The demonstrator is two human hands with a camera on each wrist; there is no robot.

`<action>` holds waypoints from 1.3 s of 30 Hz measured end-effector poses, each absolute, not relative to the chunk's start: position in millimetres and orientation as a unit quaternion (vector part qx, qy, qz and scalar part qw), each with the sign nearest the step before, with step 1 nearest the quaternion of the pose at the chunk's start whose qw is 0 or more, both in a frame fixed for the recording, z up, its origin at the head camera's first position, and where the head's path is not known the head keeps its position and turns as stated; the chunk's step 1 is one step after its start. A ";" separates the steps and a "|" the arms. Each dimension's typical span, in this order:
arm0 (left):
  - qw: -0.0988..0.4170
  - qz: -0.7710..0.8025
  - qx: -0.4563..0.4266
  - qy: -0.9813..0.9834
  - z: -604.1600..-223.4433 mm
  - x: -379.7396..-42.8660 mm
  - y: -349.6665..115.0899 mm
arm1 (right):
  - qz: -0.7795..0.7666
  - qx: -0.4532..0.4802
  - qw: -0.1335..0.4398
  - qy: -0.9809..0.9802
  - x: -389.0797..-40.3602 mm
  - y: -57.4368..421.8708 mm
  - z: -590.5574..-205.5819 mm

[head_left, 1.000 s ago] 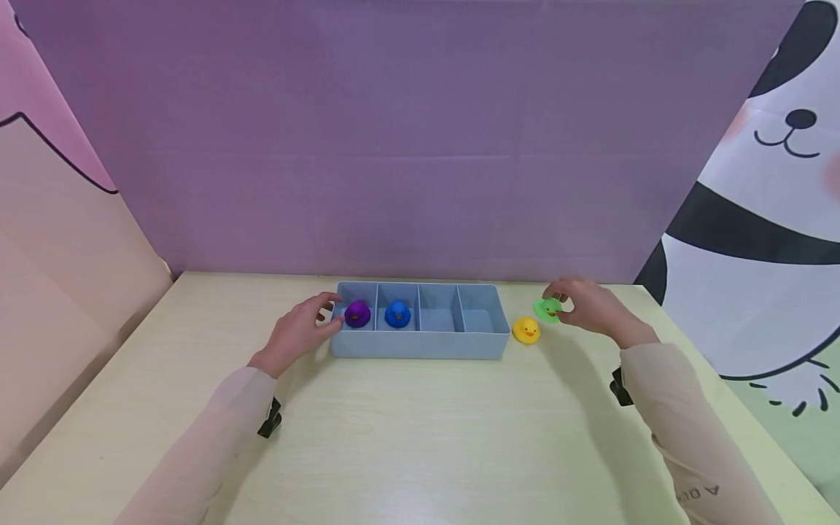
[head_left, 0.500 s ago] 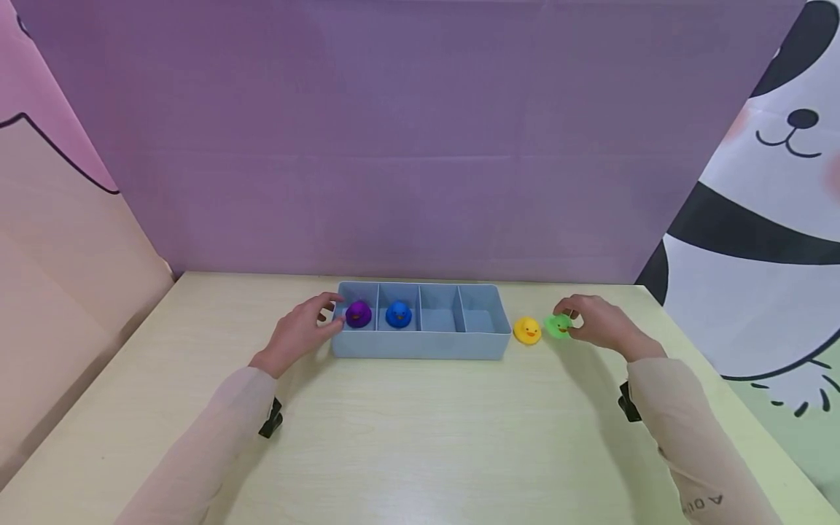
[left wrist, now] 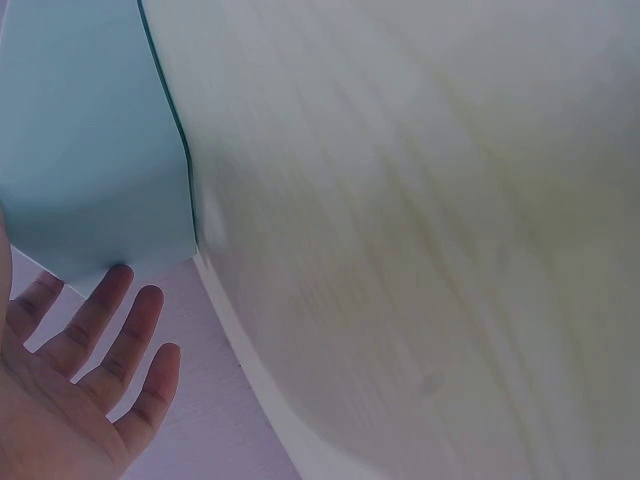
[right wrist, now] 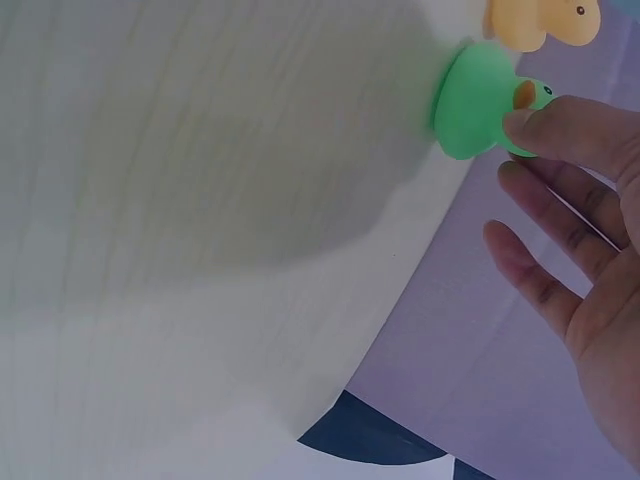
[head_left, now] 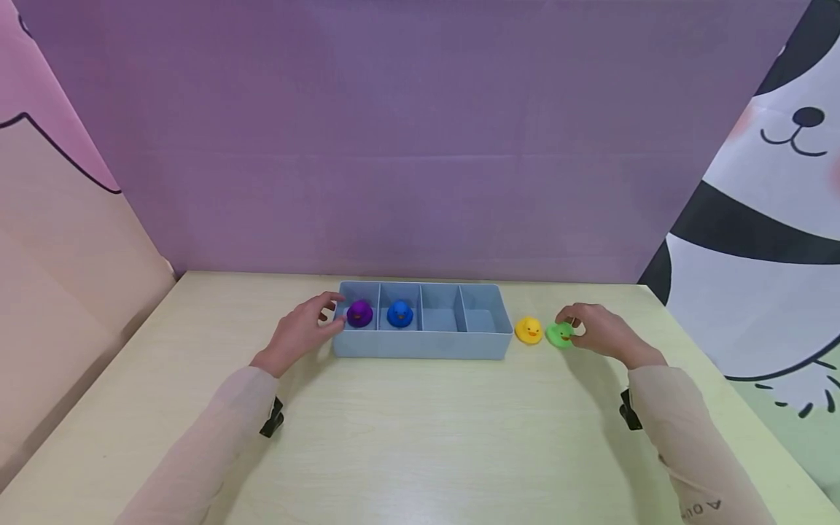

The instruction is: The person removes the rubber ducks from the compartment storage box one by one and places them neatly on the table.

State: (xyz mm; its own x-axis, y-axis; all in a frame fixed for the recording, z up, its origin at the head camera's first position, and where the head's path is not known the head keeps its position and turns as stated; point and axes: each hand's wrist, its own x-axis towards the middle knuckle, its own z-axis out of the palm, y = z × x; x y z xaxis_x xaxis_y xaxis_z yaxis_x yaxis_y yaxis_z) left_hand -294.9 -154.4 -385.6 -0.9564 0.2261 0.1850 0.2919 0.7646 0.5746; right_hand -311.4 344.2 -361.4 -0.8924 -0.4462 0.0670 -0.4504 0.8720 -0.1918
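Note:
My right hand (head_left: 602, 333) pinches a small green rubber duck (head_left: 558, 336) between thumb and fingers, low over the tabletop. In the right wrist view, the thumb lies on the green duck's (right wrist: 470, 105) head and the other fingers spread behind. Just left of it sits a yellow rubber duck (head_left: 529, 332). My left hand (head_left: 300, 332) rests with extended fingers at the left end of a blue-grey divided box (head_left: 423, 346); in the left wrist view, its fingertips are at the box's end wall (left wrist: 95, 130). A purple duck (head_left: 359, 313) and a blue duck (head_left: 399, 314) sit in the box's two left compartments.
The pale wooden table (head_left: 420, 437) ends at a purple backdrop (head_left: 407, 146) close behind the box. A panda-printed panel (head_left: 755, 211) rises at the right and a pink and beige one (head_left: 59, 240) at the left. The box's two right compartments hold nothing.
My right hand has brought the green duck to the right and toward me, from behind the yellow duck to beside it. The left hand has stayed at the box's end.

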 end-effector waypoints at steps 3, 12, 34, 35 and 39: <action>0.053 -0.315 -0.136 -0.938 -385.8 -295.0 -154.0 | 0.100 0.230 0.012 -0.968 -311.4 344.8 -362.2; 0.050 -0.316 -0.133 -0.938 -387.6 -295.5 -154.2 | 0.105 0.231 0.012 -0.967 -308.9 345.0 -361.0; 0.048 -0.316 -0.128 -0.939 -388.1 -296.1 -154.3 | 0.091 0.237 0.034 -0.967 -316.1 331.6 -334.6; 0.047 -0.316 -0.127 -0.939 -388.1 -296.1 -154.4 | 0.091 0.236 0.033 -0.967 -316.5 329.6 -333.6; 0.046 -0.318 -0.129 -0.938 -388.0 -296.4 -154.3 | 0.085 0.244 0.037 -0.965 -317.7 321.1 -331.2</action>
